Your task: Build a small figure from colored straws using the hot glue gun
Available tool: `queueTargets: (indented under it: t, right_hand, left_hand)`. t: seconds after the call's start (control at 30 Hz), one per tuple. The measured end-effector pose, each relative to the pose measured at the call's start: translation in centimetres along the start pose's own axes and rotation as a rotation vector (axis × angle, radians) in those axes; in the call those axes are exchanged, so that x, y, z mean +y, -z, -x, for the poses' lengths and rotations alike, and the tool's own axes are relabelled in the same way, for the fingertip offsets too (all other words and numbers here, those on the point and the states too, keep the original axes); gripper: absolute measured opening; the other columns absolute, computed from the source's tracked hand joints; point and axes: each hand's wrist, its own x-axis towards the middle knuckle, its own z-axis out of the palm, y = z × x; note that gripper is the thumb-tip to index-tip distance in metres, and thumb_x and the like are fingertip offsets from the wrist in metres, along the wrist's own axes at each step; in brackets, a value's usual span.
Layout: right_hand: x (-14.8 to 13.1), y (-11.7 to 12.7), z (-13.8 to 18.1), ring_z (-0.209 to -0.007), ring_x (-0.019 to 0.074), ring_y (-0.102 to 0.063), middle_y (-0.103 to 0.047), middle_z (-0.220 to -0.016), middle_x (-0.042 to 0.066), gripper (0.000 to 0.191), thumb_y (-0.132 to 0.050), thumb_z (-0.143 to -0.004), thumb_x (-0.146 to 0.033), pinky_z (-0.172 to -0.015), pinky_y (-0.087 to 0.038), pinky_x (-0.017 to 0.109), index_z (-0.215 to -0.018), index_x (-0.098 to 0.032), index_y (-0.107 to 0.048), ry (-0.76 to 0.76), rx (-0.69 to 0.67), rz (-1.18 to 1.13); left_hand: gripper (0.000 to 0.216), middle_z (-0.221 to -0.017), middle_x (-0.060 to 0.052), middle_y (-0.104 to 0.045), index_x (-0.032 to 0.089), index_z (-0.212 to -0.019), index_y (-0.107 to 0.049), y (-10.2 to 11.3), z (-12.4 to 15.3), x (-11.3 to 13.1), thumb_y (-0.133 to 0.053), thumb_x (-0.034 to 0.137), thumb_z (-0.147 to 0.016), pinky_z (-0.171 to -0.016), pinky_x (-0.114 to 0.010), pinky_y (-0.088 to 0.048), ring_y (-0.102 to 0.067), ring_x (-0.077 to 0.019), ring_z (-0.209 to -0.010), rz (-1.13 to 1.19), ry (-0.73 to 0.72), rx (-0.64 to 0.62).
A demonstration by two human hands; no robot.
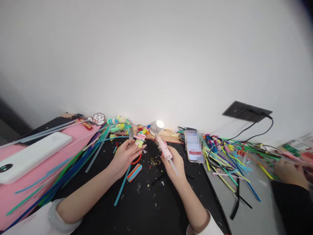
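My left hand (126,157) pinches a small fuzzy craft piece (140,139) in pink and yellow, held above the black mat (156,209). In my right hand (175,167) is a pink glue gun (163,148), its nozzle pointing away from me and a clear glue stick (174,168) jutting from its back end. The nozzle and the fuzzy piece are apart. Below my left hand lie a striped orange-and-blue bundle (134,173) and a long teal pipe cleaner (122,187). Fingers of my right hand are partly hidden behind the glue gun.
A small lit lamp (156,127) stands by the wall, a phone (194,147) to its right. Pipe cleaners (80,163) lie left, more (232,166) right. A white device (36,156) rests on pink board. Cables hang from a socket (246,111). Another person's hand (290,174) is far right.
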Motion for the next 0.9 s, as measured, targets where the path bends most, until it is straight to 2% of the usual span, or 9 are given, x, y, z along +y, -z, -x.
queueTargets:
  t: [0.1,0.17,0.3,0.53,0.73,0.9]
  right_hand:
    - [-0.4,0.0,0.1,-0.084,0.0222,-0.063,-0.068,-0.092,0.005,0.020,-0.056,-0.078,-0.021,-0.076,-0.047,0.032,-0.097,-0.022,-0.063,0.038,-0.001,-0.128]
    - [-0.8,0.0,0.2,-0.082,0.0215,-0.064,-0.068,-0.089,0.004,0.016,-0.057,-0.077,-0.020,-0.075,-0.048,0.031,-0.092,-0.022,-0.064,0.083,-0.023,-0.167]
    - [-1.4,0.0,0.4,-0.076,0.0197,-0.064,-0.069,-0.085,0.004,0.011,-0.058,-0.078,-0.019,-0.072,-0.050,0.029,-0.087,-0.022,-0.064,0.129,-0.065,-0.185]
    - [-1.3,0.1,0.4,-0.078,0.0206,-0.065,-0.068,-0.084,0.005,0.008,-0.058,-0.080,-0.021,-0.070,-0.049,0.028,-0.085,-0.020,-0.063,0.133,-0.099,-0.170]
    - [-1.1,-0.1,0.5,-0.078,0.0196,-0.065,-0.068,-0.084,0.004,0.007,-0.059,-0.080,-0.022,-0.072,-0.050,0.028,-0.086,-0.021,-0.063,0.135,-0.101,-0.182]
    - [-1.0,-0.2,0.5,-0.076,0.0189,-0.064,-0.067,-0.081,0.003,0.006,-0.058,-0.081,-0.022,-0.068,-0.050,0.026,-0.085,-0.021,-0.063,0.142,-0.084,-0.173]
  left_hand:
    - [0.025,-0.075,0.002,-0.067,0.019,-0.086,-0.055,0.1,-0.1,-0.1,-0.075,0.016,-0.073,-0.066,-0.021,-0.053,-0.071,-0.0140,-0.075,-0.048,-0.002,0.034]
    - [0.028,-0.072,0.003,-0.066,0.018,-0.086,-0.056,0.1,0.0,-0.2,-0.078,0.018,-0.070,-0.061,-0.019,-0.050,-0.067,-0.0107,-0.067,-0.058,-0.007,0.028]
    - [0.033,-0.069,0.004,-0.065,0.017,-0.084,-0.057,0.0,0.1,-0.2,-0.083,0.019,-0.064,-0.065,-0.020,-0.050,-0.064,-0.0098,-0.066,-0.047,0.006,-0.019]
    - [0.031,-0.069,0.004,-0.065,0.018,-0.082,-0.057,0.1,0.0,-0.3,-0.082,0.017,-0.064,-0.075,-0.024,-0.052,-0.065,-0.0105,-0.068,-0.036,0.016,-0.046]
    - [0.032,-0.070,0.004,-0.066,0.018,-0.082,-0.058,0.2,0.0,-0.4,-0.084,0.018,-0.063,-0.075,-0.024,-0.053,-0.065,-0.0103,-0.068,-0.042,0.027,-0.049]
    - [0.030,-0.069,0.004,-0.065,0.018,-0.081,-0.058,0.1,0.0,-0.4,-0.083,0.016,-0.064,-0.075,-0.025,-0.054,-0.065,-0.0103,-0.068,-0.045,0.028,-0.039]
